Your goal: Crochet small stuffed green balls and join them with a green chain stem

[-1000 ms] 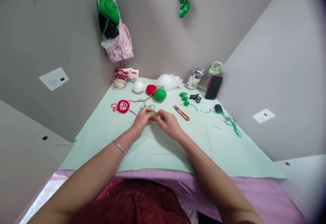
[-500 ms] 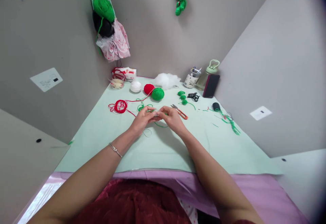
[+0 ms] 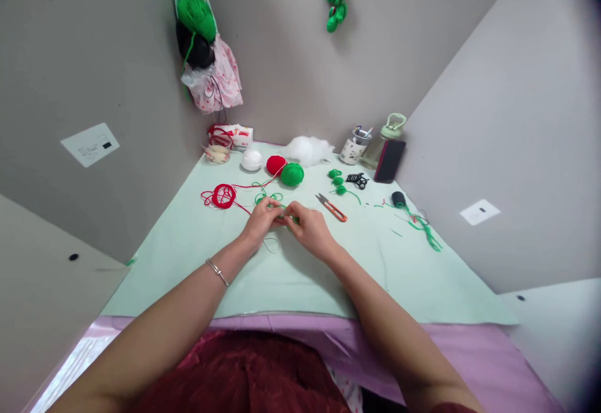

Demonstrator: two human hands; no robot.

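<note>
My left hand (image 3: 261, 219) and my right hand (image 3: 305, 225) meet above the middle of the table, fingertips closed together. Between them is a small green yarn piece (image 3: 295, 219), mostly covered by the fingers; its shape cannot be made out. Behind my left hand lie loose loops of green yarn (image 3: 269, 198), and a thin dark strand (image 3: 273, 246) curves on the table below it. Orange-handled thread snips (image 3: 332, 208) rest to the right of my right hand, blades pointing up and left.
Red yarn loops (image 3: 223, 196) lie left. Behind the hands are a red yarn ball (image 3: 275, 164), a green ball (image 3: 292, 174), a white ball (image 3: 251, 161) and fluffy white stuffing (image 3: 307, 150). Small green pieces (image 3: 339, 182), a black hair claw (image 3: 357, 180), a phone (image 3: 390, 161) and a bottle (image 3: 374, 148) stand right.
Both hands have shifted slightly left and stay together. The white tuft that showed between the fingertips is no longer visible, and a bit of green shows by my right fingers.
</note>
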